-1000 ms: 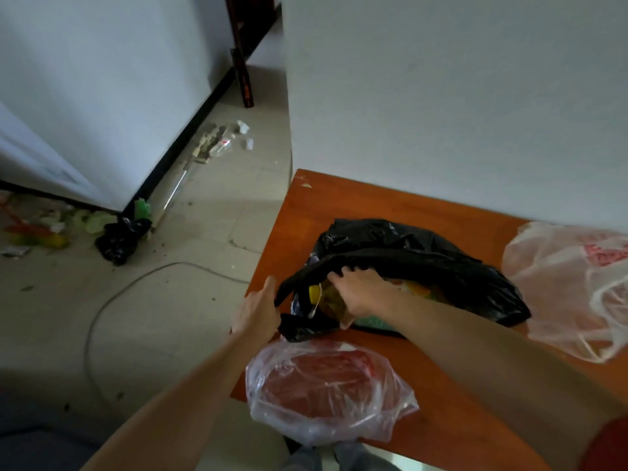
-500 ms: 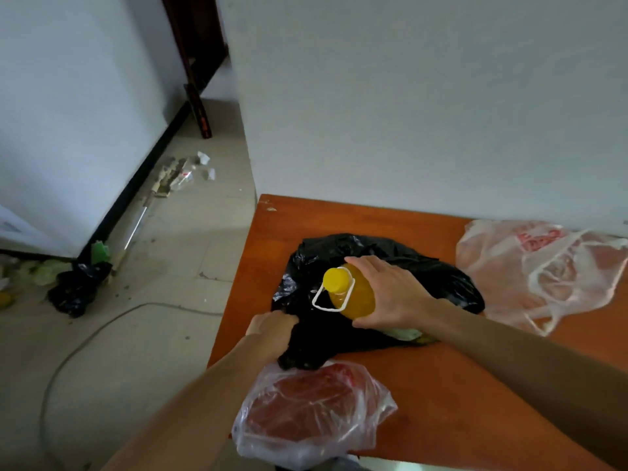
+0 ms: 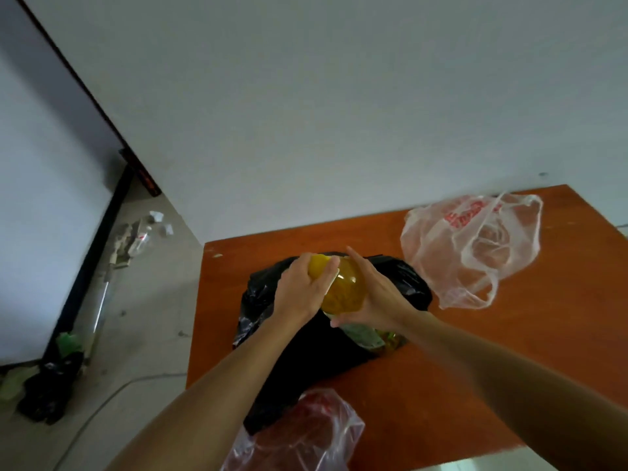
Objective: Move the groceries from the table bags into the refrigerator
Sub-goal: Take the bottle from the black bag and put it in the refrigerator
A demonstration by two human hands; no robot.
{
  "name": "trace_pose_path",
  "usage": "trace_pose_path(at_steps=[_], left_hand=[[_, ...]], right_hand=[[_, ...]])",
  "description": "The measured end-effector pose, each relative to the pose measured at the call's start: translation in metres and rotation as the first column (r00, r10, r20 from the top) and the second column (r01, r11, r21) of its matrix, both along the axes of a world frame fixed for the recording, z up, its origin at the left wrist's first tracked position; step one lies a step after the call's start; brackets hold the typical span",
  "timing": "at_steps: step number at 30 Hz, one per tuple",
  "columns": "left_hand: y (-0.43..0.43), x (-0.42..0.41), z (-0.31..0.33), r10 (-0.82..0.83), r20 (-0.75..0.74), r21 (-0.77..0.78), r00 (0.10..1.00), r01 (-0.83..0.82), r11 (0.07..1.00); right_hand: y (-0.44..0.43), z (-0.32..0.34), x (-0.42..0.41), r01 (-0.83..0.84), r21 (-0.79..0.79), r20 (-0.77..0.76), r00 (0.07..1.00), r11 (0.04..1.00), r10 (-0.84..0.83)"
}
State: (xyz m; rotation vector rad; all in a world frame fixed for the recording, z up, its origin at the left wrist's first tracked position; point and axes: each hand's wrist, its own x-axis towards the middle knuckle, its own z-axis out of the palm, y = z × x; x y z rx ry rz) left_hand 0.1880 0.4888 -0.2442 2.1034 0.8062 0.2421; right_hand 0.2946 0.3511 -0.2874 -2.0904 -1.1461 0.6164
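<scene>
A yellow oil bottle (image 3: 345,288) with a yellow cap is held above the black plastic bag (image 3: 306,355) on the orange table (image 3: 509,334). My left hand (image 3: 300,287) grips the bottle's cap end. My right hand (image 3: 377,297) cups the bottle's body from the right side. The lower part of the bottle, with a green label, is partly hidden behind my right hand. A clear bag with something red inside (image 3: 306,433) lies at the table's near edge. A thin white bag with red print (image 3: 472,253) sits at the back right.
A white wall rises just behind the table. The floor to the left holds a black bag (image 3: 47,385), a grey cable (image 3: 102,402), scattered litter (image 3: 136,236) and a dark baseboard along the left wall.
The bottle has come further out of the black bag. My left hand let go of the bag's edge and took hold of the cap end. The view tilted upward.
</scene>
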Motion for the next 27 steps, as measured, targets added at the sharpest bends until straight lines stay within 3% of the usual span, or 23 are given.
trace_pose_path(at_steps=[2,5,7,10,14,16,22,27], left_hand=[[0.004,0.005,-0.002,0.022,-0.04,0.085,0.999,-0.019,0.996],[0.013,0.013,-0.002,0.033,-0.113,0.175,0.993,-0.013,0.985],[0.02,0.014,-0.005,0.054,-0.121,0.169,0.991,-0.033,0.985],[0.033,0.01,-0.015,0.092,-0.124,0.096,0.988,-0.081,0.992],[0.041,0.001,-0.028,0.173,-0.119,-0.002,0.978,-0.175,0.985],[0.043,-0.005,-0.035,0.232,-0.109,-0.031,0.967,-0.237,0.971],[0.05,-0.016,-0.063,0.429,-0.148,-0.121,0.891,-0.447,0.886],[0.04,-0.03,-0.07,0.508,-0.191,-0.161,0.84,-0.537,0.828]], right_hand=[[-0.017,-0.011,0.008,0.012,0.021,-0.043,0.999,1.0,-0.011],[-0.041,-0.029,0.026,0.131,0.095,0.1,0.985,0.987,-0.14],[-0.044,-0.039,0.043,0.205,0.047,0.144,0.967,0.978,-0.209],[-0.039,-0.063,0.063,0.216,-0.204,-0.066,0.97,0.955,-0.233],[-0.044,-0.107,0.06,0.267,-0.395,-0.342,0.845,0.879,-0.41],[-0.043,-0.116,0.058,0.318,-0.421,-0.375,0.792,0.85,-0.482],[-0.021,-0.108,0.059,0.347,-0.447,-0.404,0.744,0.825,-0.532],[-0.015,-0.095,0.038,0.339,-0.44,-0.346,0.79,0.831,-0.506]])
